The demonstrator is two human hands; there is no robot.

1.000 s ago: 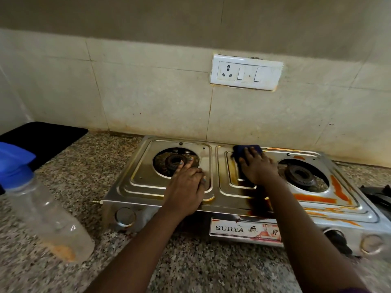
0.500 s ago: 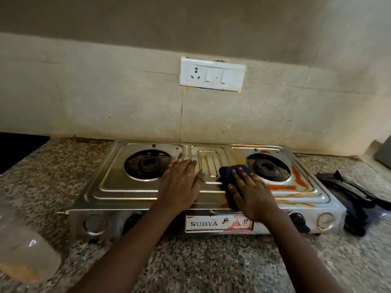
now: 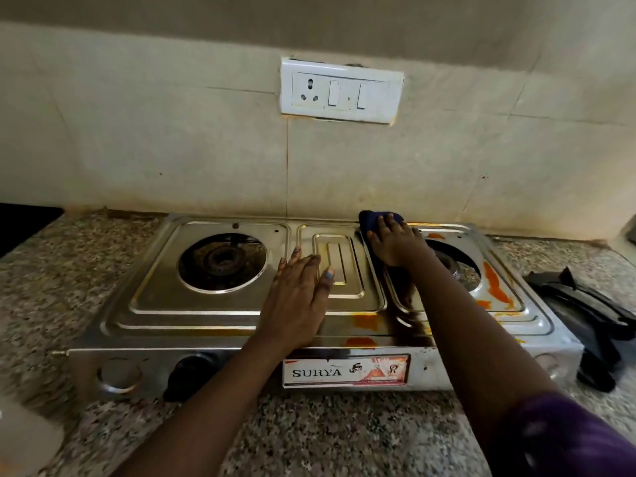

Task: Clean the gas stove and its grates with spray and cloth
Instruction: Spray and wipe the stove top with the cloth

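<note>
A two-burner steel gas stove (image 3: 220, 315) sits on the granite counter with its grates off. Orange stains mark its right side and front edge. My right hand (image 3: 395, 244) presses a dark blue cloth (image 3: 375, 217) onto the stove's back edge, just left of the right burner (image 3: 457, 266). My left hand (image 3: 297, 297) lies flat, fingers together, on the stove top between the left burner (image 3: 223, 261) and the middle ridge. The black grates (image 3: 592, 321) lie stacked on the counter to the right of the stove.
A white socket and switch plate (image 3: 340, 92) is on the tiled wall behind the stove. A blurred pale object, likely the spray bottle (image 3: 20, 438), shows at the bottom left corner. A dark surface (image 3: 24, 225) lies at the far left.
My right hand slid the cloth from the stove's front middle up to the back edge by the right burner. My left hand stayed flat on the stove. The view shifted right.
</note>
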